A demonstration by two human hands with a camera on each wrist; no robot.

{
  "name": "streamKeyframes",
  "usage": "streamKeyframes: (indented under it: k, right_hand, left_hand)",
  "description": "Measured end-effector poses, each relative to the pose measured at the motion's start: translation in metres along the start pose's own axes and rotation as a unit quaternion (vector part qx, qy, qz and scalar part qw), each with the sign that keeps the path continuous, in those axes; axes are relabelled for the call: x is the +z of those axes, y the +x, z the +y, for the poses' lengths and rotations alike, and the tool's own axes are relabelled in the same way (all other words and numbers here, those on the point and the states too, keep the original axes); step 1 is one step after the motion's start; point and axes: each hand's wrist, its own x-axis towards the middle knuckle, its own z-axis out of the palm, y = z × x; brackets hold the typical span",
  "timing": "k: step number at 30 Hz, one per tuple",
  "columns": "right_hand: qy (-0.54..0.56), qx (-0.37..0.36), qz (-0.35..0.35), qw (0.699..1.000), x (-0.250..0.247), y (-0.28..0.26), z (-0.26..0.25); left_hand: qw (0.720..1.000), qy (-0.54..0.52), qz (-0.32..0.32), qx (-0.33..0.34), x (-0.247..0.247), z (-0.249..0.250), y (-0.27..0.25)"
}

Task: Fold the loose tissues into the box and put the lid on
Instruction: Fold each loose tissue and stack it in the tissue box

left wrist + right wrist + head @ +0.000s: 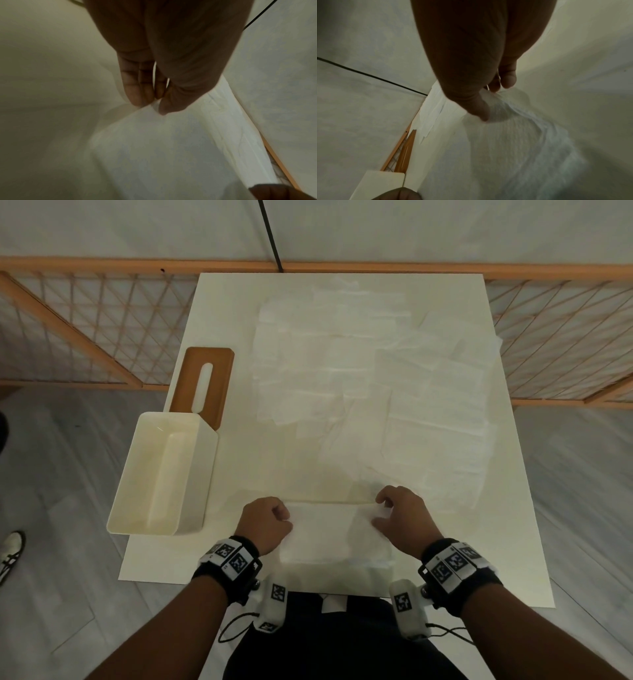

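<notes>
A white tissue (329, 539) lies flat at the table's near edge between my hands. My left hand (270, 518) pinches its far left corner (155, 106) between thumb and fingertips. My right hand (397, 515) holds the far right corner (494, 102), thumb pressed on the sheet and fingers curled over its edge. Several loose tissues (359, 364) are spread over the far half of the table. The cream box (161, 474) stands open on the left. Its brown lid (205, 381), with a slot, lies flat just behind the box.
The white table (507, 542) stands against an orange wooden lattice fence (85, 326). A black cable (270, 234) runs down the wall behind. A shoe (10, 546) shows on the grey floor at the far left.
</notes>
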Motion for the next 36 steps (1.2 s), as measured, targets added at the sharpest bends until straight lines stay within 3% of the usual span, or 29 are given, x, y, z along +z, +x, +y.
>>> streamKeyframes:
  k: [5,10,16,26,36]
  right_hand:
    - [0.028,-0.004,0.046,0.999,-0.019,0.004,-0.001]
    - [0.048,-0.011,0.048,0.998,-0.034,0.008,-0.006]
    - [0.074,0.006,0.039,0.996,-0.045,0.004,-0.005]
    - [0.093,0.006,0.054,0.994,-0.063,0.007,-0.002]
    - [0.129,-0.032,0.067,0.989,-0.078,0.020,-0.039]
  left_hand:
    - [0.998,0.006,0.068,0.017,-0.028,0.032,0.041]
    - [0.990,0.016,0.123,0.070,-0.045,0.066,0.113]
    - [0.985,0.064,0.158,0.037,-0.052,0.077,0.171]
    - [0.977,0.043,0.189,0.087,-0.077,0.087,0.151]
    - [0.985,-0.034,0.135,0.101,-0.147,0.135,0.098]
